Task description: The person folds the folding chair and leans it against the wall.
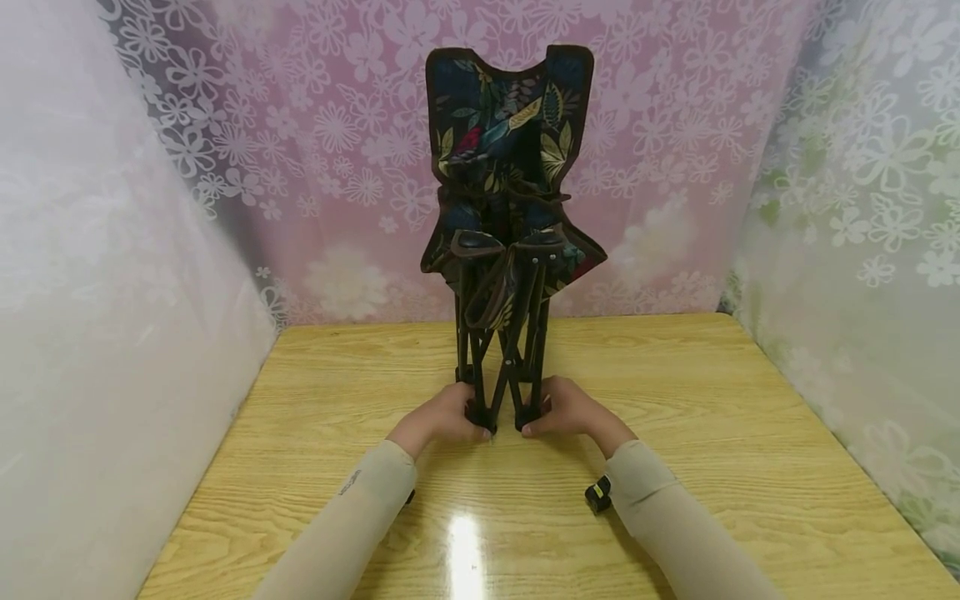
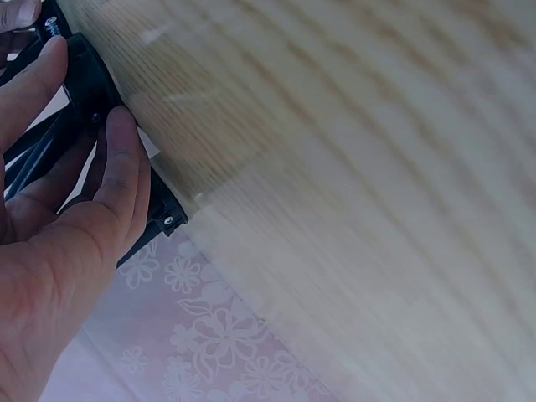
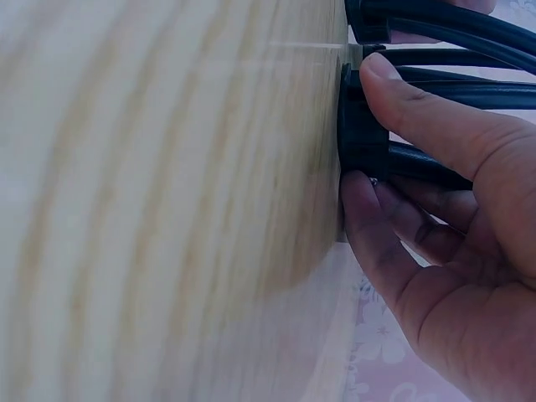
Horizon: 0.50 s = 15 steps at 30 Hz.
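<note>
A folding camp chair [image 1: 510, 125] with dark leaf-and-flower fabric stands upright on the table, its black legs drawn close together. My left hand [image 1: 442, 417] grips the near left foot; in the left wrist view, its thumb and fingers lie around the black plastic foot [image 2: 88, 79]. On the other side, my right hand [image 1: 573, 408] pinches the near right foot [image 3: 364, 126] between thumb and fingers. A small gap separates these two feet. The chair's rear feet are partly hidden behind the hands and front legs.
Under the chair is a wood-grain table [image 1: 337, 367] with a glossy surface. Pink flowered cloth [image 1: 345, 150] hangs behind it, and pale sheets [image 1: 135, 292] flank both sides. A small black device [image 1: 598, 495] sits beside the right sleeve.
</note>
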Motion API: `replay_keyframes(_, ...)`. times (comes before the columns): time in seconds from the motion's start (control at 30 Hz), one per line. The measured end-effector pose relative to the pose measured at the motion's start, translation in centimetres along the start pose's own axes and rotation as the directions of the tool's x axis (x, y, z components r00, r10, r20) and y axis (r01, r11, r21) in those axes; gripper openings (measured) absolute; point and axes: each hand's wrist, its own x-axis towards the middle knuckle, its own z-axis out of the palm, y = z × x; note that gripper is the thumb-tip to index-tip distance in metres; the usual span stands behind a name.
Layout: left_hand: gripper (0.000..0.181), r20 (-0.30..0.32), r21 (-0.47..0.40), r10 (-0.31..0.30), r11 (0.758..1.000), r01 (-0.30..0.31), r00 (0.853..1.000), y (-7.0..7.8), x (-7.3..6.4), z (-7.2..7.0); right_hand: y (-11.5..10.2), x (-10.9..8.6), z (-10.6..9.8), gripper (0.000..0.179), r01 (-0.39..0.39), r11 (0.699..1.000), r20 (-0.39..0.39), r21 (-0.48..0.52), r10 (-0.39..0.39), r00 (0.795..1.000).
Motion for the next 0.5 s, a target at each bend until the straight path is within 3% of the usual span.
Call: replay_keyframes(0.5, 0.081, -0.004, 0.017, -0.074, 0.997, 0.074, 0.997, 0.1, 1.0, -0.6, 0.3, 1.3, -0.4, 0.038, -0.023, 0.999, -0.011, -0.028, 0.023, 1.000)
